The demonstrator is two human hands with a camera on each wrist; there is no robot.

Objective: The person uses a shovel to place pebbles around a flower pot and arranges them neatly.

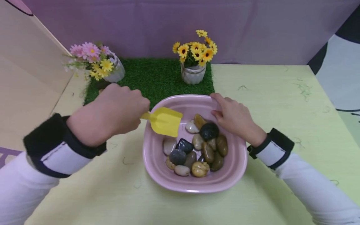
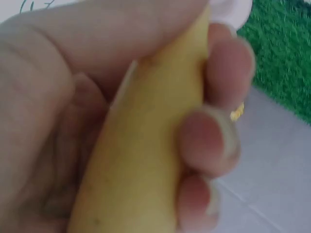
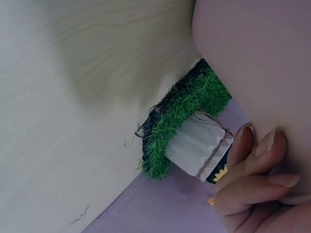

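Note:
A pink bowl sits on the pale green table, filled with several smooth pebbles in black, brown and cream. My left hand grips the handle of a yellow toy shovel, whose blade hangs over the bowl's left side just above the pebbles. In the left wrist view my fingers curl round the yellow handle. My right hand holds the bowl's far right rim, fingers over the edge. The right wrist view shows those fingertips against the pink bowl wall.
A green grass mat lies behind the bowl. On it stand a pot of yellow flowers and, at its left corner, a tilted pot of pink and yellow flowers. A purple backdrop closes the far side; a beige panel stands left.

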